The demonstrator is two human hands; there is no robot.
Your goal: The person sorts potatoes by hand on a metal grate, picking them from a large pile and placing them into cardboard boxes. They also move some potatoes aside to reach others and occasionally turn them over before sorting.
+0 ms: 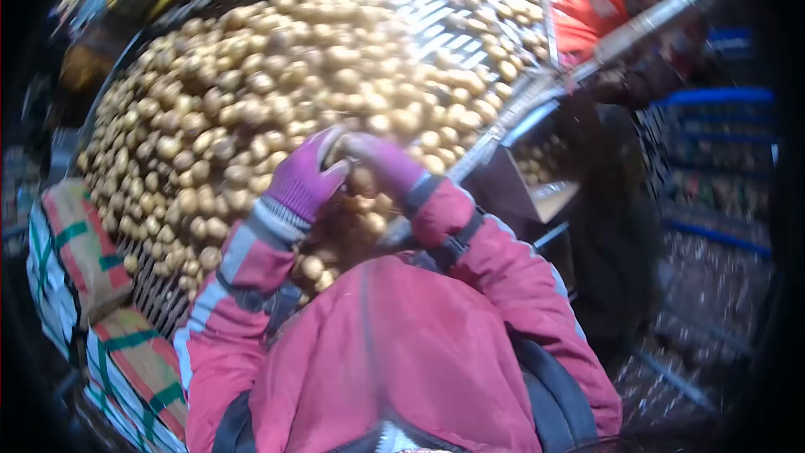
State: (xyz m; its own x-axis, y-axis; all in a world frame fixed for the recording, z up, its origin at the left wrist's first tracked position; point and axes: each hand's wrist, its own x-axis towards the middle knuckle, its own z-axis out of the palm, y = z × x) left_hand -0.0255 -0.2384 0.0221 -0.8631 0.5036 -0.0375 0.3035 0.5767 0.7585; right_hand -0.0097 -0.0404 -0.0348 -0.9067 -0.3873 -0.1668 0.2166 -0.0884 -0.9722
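The purple-knit-gloved left hand [303,173] and right hand [382,158] sit close together, grasp too blurred to tell, over heaped round yellowish potatoes [260,82], each probably firm, light, bruisable, best cupped around its middle.

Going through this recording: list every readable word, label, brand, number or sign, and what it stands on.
None can be read.
Packages at left: red and green markings; too blurred to tell whether any are lettering.
Pink jacket: no readable text.
Blue-edged crates: too blurred.
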